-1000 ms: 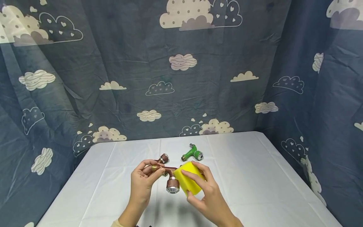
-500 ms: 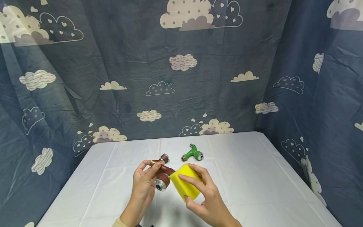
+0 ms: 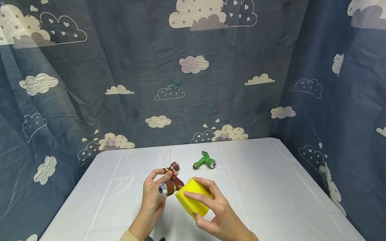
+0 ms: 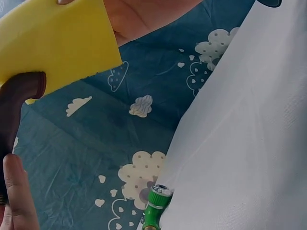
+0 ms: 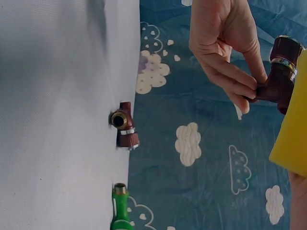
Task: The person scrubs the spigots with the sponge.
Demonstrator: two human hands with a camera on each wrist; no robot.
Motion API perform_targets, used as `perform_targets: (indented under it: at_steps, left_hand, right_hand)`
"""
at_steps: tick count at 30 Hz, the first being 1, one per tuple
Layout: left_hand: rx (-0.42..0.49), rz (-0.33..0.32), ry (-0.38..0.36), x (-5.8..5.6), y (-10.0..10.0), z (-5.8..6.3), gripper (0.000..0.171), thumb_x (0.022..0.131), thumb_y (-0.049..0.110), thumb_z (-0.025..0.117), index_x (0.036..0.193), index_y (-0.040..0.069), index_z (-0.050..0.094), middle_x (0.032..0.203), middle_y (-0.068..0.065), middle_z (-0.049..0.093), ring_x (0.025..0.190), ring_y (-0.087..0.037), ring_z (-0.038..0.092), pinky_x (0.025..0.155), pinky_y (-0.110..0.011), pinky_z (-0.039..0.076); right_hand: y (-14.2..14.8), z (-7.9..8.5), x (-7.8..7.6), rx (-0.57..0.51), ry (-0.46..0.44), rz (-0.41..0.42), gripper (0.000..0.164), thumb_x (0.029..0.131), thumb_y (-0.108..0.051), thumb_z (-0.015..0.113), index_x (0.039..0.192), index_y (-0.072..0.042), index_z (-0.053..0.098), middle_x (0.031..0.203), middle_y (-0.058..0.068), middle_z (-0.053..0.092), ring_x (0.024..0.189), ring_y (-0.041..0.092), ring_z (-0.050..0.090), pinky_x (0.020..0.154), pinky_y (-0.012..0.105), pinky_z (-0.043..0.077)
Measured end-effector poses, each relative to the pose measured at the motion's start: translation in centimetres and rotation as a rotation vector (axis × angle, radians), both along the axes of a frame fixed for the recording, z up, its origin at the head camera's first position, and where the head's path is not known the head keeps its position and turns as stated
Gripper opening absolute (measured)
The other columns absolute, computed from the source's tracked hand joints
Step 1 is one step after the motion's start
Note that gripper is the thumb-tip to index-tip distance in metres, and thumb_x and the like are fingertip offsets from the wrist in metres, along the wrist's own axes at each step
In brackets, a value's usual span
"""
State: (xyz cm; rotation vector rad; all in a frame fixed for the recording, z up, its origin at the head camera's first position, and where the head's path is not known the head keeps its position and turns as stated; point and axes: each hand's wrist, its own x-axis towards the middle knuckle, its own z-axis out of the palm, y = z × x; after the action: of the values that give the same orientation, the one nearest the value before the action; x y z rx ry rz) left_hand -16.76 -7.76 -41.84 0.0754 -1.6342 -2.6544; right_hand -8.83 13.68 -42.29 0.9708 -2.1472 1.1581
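My left hand point(image 3: 154, 192) pinches a dark brown tap point(image 3: 174, 186) above the table, its silver-capped knob turned toward me. Fingers and thumb of my right hand point(image 3: 214, 209) grip a yellow sponge point(image 3: 193, 199), bent around one end of that tap. In the left wrist view the curved brown spout point(image 4: 33, 86) presses against the sponge point(image 4: 67, 43). The right wrist view has the left hand point(image 5: 228, 48) around the tap's narrow end, with the sponge point(image 5: 292, 129) overlapping its other side.
A second brown tap point(image 3: 174, 166) lies on the white-covered table point(image 3: 271, 187) just beyond my left hand. Farther back and to the right lies a green tap point(image 3: 204, 161). Dark blue cloud-patterned cloth point(image 3: 211, 100) hangs behind and at both sides.
The held tap has been turned, so its knob swings from pointing down to pointing left and toward me. The sponge has shifted slightly left and down along with the right hand.
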Motion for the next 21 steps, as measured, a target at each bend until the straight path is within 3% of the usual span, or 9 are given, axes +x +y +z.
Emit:
perform_targets:
  at_steps: [8,13,21]
  left_hand:
    - [-0.083,-0.048,-0.009,-0.1,0.1,-0.2,0.023,0.097,0.012,0.080,0.106,0.008,0.059,0.099,-0.009,0.083,0.090,-0.021,0.082,0.084,-0.034,0.069]
    - [-0.140,-0.093,-0.010,0.3,0.6,-0.5,0.023,0.097,0.018,0.081,0.111,0.009,0.064,0.105,-0.011,0.080,0.094,-0.020,0.081,0.085,-0.029,0.068]
    - [-0.212,-0.151,-0.015,0.7,1.1,-0.8,0.013,0.101,0.016,0.076,0.111,0.010,0.078,0.117,-0.005,0.075,0.104,-0.016,0.071,0.084,-0.023,0.065]
  right_hand:
    - [0.1,-0.1,0.0,0.056,-0.037,0.062,0.069,0.082,0.001,0.081,0.144,-0.027,0.068,0.159,0.010,0.046,0.128,0.022,0.058,0.098,0.027,0.064]
    - [-0.2,-0.3,-0.2,0.068,0.022,0.123,0.069,0.082,0.004,0.079,0.145,-0.021,0.066,0.158,0.015,0.045,0.127,0.023,0.057,0.095,0.026,0.064]
    - [-0.9,-0.4,-0.7,0.052,0.119,0.114,0.073,0.077,0.007,0.079,0.145,-0.020,0.066,0.156,0.018,0.046,0.131,0.026,0.057,0.100,0.027,0.063]
